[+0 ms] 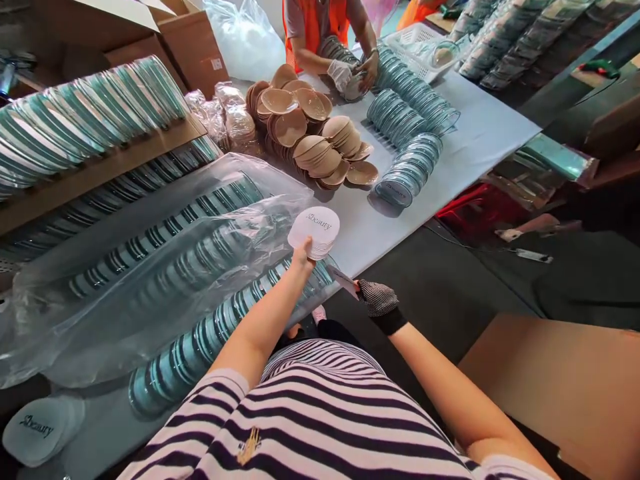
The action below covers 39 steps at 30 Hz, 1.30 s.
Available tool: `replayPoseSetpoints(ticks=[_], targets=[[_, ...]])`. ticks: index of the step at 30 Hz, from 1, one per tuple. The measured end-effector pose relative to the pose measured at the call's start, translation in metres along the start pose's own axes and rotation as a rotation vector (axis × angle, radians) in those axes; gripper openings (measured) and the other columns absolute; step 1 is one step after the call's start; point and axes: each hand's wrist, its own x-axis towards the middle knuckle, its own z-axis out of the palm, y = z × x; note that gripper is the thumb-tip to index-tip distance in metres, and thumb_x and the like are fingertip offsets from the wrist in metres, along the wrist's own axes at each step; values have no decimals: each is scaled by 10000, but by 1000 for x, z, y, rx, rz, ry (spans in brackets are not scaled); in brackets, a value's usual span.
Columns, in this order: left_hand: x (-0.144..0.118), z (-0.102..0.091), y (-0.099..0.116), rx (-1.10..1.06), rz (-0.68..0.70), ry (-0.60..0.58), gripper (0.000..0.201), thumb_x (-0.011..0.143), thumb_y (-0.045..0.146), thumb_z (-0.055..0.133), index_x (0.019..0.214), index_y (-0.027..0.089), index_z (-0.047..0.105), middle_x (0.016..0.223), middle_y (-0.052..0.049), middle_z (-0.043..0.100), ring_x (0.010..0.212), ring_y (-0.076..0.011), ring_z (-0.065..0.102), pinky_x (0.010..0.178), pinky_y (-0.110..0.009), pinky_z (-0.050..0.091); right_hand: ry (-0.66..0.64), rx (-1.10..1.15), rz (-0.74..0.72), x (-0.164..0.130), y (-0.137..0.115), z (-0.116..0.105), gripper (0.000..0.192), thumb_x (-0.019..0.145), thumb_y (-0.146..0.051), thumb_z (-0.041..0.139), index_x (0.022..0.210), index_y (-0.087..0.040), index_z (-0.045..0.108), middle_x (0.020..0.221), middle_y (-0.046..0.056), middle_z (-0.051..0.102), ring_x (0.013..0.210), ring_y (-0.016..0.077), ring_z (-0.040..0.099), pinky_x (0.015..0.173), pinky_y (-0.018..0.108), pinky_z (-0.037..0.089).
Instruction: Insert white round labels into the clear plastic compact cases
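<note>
My bare left hand [303, 259] grips a stack of white rounded cards [316, 228] printed with lettering that ends in "beauty", its thumb over the top card. My right hand [379, 299], in a dark patterned glove, is closed on a thin white card [343, 280] seen nearly edge-on by the table's front edge. Below my left forearm runs a long row of clear bluish round pieces [205, 340], standing on edge and packed closely. Similar printed cards [43, 430] lie at the table's lower left corner.
Clear plastic film [150, 287] covers more rows at left, beside a loaded cardboard tray [115, 157]. Tan oval pads [290, 127] are piled mid-table. Stacked clear pieces [413, 167] stand to their right. Across the table, a co-worker in an orange vest [325, 27] handles pieces. A carton [560, 387] stands right.
</note>
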Motion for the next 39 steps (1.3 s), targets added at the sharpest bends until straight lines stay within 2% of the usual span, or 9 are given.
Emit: replayPoseSetpoints(ticks=[6,11,19,26,28,30,32,36,39], targets=[[6,-17,-1,20,15,-18,446,746,134,746,1179,187,653,1278,-97,681,1225,-268,611,1002,-405,532,-287,-123,-33,52,-26,-4,439,1016,-405,316,1267,-141,561,1031,188,724,936,279,695,735,309,454],[7,-17,-3,-4,-1,-28,481,728,121,748,1195,179,647,1330,-107,649,1222,-288,611,991,-427,542,-301,-68,62,61,-27,-6,365,1009,-362,333,1222,-176,563,1015,163,720,901,273,703,719,320,465],[9,-18,-4,1,3,-55,534,682,104,795,1191,186,653,1283,-100,678,1217,-292,618,1011,-434,538,-304,126,47,71,-31,28,343,997,-296,362,1180,-168,623,1102,183,704,1027,272,666,853,362,469],[5,-18,-9,47,38,-4,480,695,128,799,1155,171,669,1225,-105,705,1173,-283,646,995,-424,546,-366,619,97,69,-37,34,434,985,-338,344,1369,-183,476,797,55,695,665,152,643,587,250,503],[3,-17,-11,55,58,-1,455,704,123,790,1142,165,673,1204,-104,715,1168,-281,649,980,-412,553,-451,776,160,69,-37,28,434,978,-371,372,1316,-146,525,682,38,660,563,144,598,533,241,473],[2,-17,-13,53,75,0,457,706,113,784,1147,159,669,1197,-107,718,1164,-278,650,976,-405,555,-464,705,207,73,-32,15,378,936,-407,473,1145,-139,638,648,55,657,565,161,600,552,257,470],[3,-15,-13,45,101,2,480,700,102,785,1161,160,663,1208,-107,713,1166,-275,649,987,-408,549,-322,575,207,83,-24,-2,343,928,-416,489,1053,-158,677,774,94,708,702,190,653,656,279,496],[-4,-13,-9,70,142,-18,451,680,100,804,1111,154,685,1169,-110,728,1139,-279,664,1007,-424,535,229,580,214,116,-17,-40,475,985,-374,356,1379,-156,506,1301,136,633,1140,212,619,962,332,483],[-24,-19,-4,133,155,20,344,673,108,814,999,127,707,1046,-111,757,1028,-266,711,984,-422,548,287,523,181,118,-32,-62,573,927,-319,493,1434,-58,442,1462,179,495,1321,230,500,1115,342,391]])
